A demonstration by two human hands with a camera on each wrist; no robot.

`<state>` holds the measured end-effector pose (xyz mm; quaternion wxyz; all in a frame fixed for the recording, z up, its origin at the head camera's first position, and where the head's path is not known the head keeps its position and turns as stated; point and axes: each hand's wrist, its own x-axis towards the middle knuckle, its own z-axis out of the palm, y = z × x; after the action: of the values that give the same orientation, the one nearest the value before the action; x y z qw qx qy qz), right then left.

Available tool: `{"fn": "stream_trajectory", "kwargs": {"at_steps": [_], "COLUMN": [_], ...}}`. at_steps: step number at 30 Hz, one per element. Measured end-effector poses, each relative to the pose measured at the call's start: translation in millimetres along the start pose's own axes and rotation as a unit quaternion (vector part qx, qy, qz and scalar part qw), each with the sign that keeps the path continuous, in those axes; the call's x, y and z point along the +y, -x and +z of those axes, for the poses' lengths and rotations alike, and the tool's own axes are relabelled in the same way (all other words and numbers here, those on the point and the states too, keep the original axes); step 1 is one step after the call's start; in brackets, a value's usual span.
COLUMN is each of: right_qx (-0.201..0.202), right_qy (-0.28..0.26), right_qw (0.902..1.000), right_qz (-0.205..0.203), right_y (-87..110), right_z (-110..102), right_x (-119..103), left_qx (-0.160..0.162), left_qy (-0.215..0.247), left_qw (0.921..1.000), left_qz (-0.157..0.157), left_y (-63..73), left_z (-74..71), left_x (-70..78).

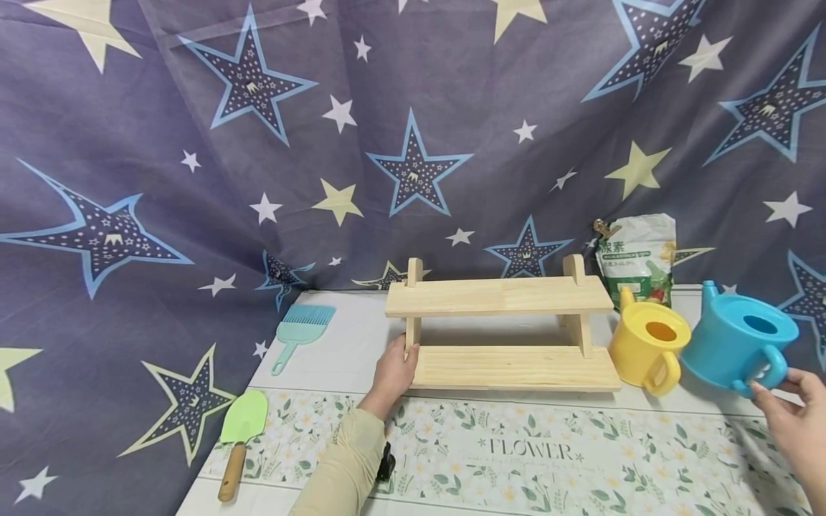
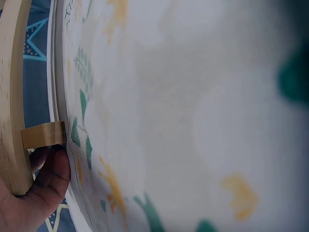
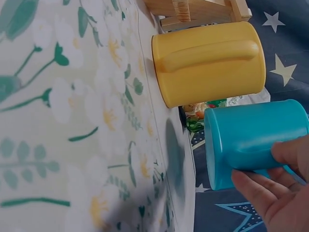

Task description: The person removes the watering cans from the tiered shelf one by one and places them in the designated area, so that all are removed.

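Note:
Near the middle of the table is a two-tier wooden shelf (image 1: 503,367). My left hand (image 1: 393,371) grips its left end at the lower board, and in the left wrist view the fingers (image 2: 54,176) curl beneath the board beside the short foot (image 2: 44,135). At the far right my right hand (image 1: 796,416) holds a blue watering can (image 1: 729,340) by its handle. The can is upright, its base apart from the tabletop in the right wrist view, with a shadow below. A yellow watering can (image 1: 635,347) stands between it and the shelf.
Behind the yellow can stands a white and green bag (image 1: 639,251) with a clip on top. To the left lie a teal brush (image 1: 302,331) and a green trowel (image 1: 245,419) with a wooden handle. A floral cloth (image 1: 516,459) runs along the front; a starry curtain (image 1: 464,86) hangs behind.

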<state>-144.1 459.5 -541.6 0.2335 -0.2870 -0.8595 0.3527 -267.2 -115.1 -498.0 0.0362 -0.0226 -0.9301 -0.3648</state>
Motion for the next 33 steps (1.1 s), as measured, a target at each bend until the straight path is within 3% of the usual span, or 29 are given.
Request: {"fn": "stream_trajectory", "kwargs": {"at_steps": [6,8,15,20,33], "right_qx": [-0.028,-0.031,-0.030,-0.040,-0.075], "right_qy": [-0.027,-0.025,-0.004,-0.014,-0.003], "right_qw": [0.9991,0.9991,0.9995,0.9988,0.9971], "right_qz": [0.017,0.015,-0.010,-0.026,0.013], "right_y": [25.8,29.7,27.9,33.2,39.0], "right_z": [-18,-20,-15,-21,-20], "right_x": [-50,-57,-49,-58,-68], "left_qx": [0.001,-0.001,-0.002,-0.002,0.003], "left_qy": [-0.005,-0.004,0.002,-0.001,-0.005], "left_qw": [1.0000,1.0000,1.0000,1.0000,1.0000], "left_qz": [0.004,-0.001,-0.004,-0.001,0.006], "left_y": [-0.3,-0.7,-0.2,0.0,-0.2], "left_z": [0.4,0.4,-0.6,-0.5,-0.3], "left_x": [-1.0,-1.1,0.6,0.5,-0.3]}}
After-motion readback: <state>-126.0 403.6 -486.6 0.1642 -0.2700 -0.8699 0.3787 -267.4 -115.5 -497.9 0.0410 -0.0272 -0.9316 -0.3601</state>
